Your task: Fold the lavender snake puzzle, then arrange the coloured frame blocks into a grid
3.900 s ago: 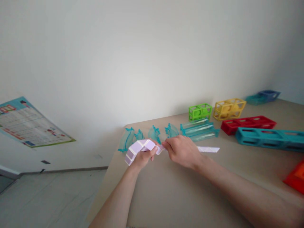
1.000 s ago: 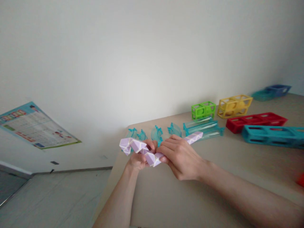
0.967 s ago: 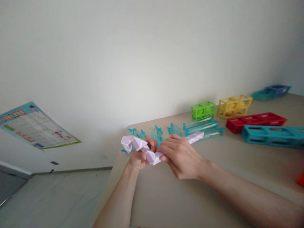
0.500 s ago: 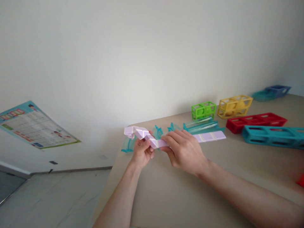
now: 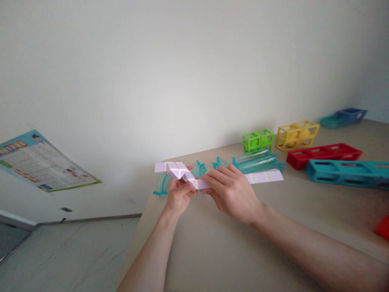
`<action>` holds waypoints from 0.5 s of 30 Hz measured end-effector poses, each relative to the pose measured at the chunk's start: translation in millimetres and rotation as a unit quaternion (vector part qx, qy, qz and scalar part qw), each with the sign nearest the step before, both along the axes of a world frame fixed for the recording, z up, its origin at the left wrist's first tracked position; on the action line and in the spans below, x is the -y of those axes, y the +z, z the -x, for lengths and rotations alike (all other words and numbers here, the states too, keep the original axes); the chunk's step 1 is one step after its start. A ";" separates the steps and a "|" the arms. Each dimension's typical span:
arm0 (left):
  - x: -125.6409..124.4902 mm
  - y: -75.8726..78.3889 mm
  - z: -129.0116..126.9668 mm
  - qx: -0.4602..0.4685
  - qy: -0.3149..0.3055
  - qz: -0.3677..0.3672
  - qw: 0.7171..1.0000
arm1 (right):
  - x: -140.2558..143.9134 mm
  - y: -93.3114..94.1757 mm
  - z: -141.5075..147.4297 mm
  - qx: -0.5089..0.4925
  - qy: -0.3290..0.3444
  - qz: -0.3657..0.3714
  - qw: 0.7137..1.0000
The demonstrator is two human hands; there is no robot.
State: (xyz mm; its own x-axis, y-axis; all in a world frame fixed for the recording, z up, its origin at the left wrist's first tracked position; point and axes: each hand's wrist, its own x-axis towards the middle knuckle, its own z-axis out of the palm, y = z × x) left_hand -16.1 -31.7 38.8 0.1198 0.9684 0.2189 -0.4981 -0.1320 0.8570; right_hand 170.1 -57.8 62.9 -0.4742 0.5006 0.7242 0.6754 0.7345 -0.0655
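– While the pale wall [image 5: 194, 81] rises behind the purple toy [image 5: 187, 175], what's the toy itself resting on?

– Nothing, I think. Looks held up over the beige table [image 5: 219, 259], with a long teal block [image 5: 340, 172] off to the toy's right.

– How far along, you reckon?

– Maybe halfway, just a guess. Toy's left end is already bent into folds, its right end is one straight strip, so whatever's left is probably there.

– And the hands?

– Right hand [image 5: 232, 192] is closed over the strip, fingers curled snug around it. Left hand [image 5: 178, 196] pinches the toy just beside the folds.

– Anything you can't make out?

– Yep. Teal block's right end is cut off, the clear blue pieces [image 5: 258, 161] behind the toy are partly covered, part of the strip is under the right hand, and most left fingertips are out of sight.
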 end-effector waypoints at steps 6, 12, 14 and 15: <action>1.7 3.4 -2.5 0.012 0.010 0.005 1.000 | 0.1 -2.6 3.7 -0.007 0.010 0.008 1.000; -0.3 -1.1 2.5 0.010 -0.005 0.008 1.000 | -1.6 -2.9 -0.3 -0.001 0.032 0.026 0.999; -0.6 -1.4 3.7 0.009 -0.013 0.012 1.000 | -1.5 -3.1 -1.2 -0.001 0.040 0.025 0.999; -0.5 -0.9 3.6 0.008 -0.014 0.012 1.000 | -1.5 -3.4 -1.2 -0.003 0.043 0.025 0.999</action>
